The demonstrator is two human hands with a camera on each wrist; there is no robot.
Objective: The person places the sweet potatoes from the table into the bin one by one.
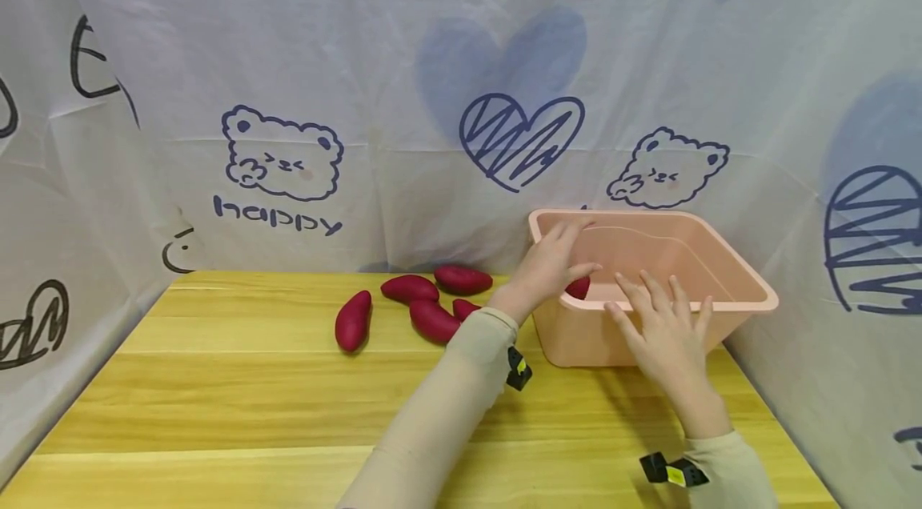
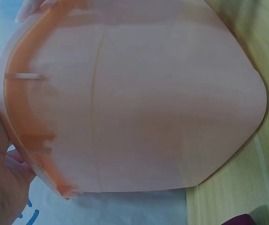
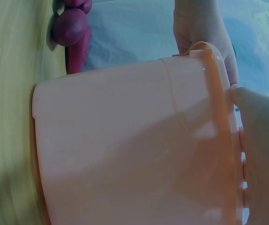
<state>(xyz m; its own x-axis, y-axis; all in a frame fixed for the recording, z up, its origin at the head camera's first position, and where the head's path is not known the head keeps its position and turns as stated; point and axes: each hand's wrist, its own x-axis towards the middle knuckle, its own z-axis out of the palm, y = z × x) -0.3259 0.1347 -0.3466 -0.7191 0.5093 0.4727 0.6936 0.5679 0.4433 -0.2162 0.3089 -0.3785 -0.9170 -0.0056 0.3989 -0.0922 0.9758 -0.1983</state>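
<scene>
A peach-coloured plastic bin [image 1: 735,285] stands on the table at the right, its open top facing up. My left hand [image 1: 543,270] reaches over its left end, thumb and fingers apart, with nothing held between them. Just below that thumb, a dark red sweet potato [image 1: 579,287] shows inside the bin, partly hidden by the near rim. My right hand [image 1: 666,330] lies over the near rim with its fingers spread into the opening. In the right wrist view, the near wall of the bin [image 3: 125,140] fills most of the picture, below both hands.
Several more sweet potatoes lie on the wooden table [image 1: 252,397] left of the bin. One sweet potato [image 1: 354,322] sits apart at the left; another sweet potato [image 1: 463,279] is at the back edge. A patterned white cloth [image 1: 389,197] hangs behind.
</scene>
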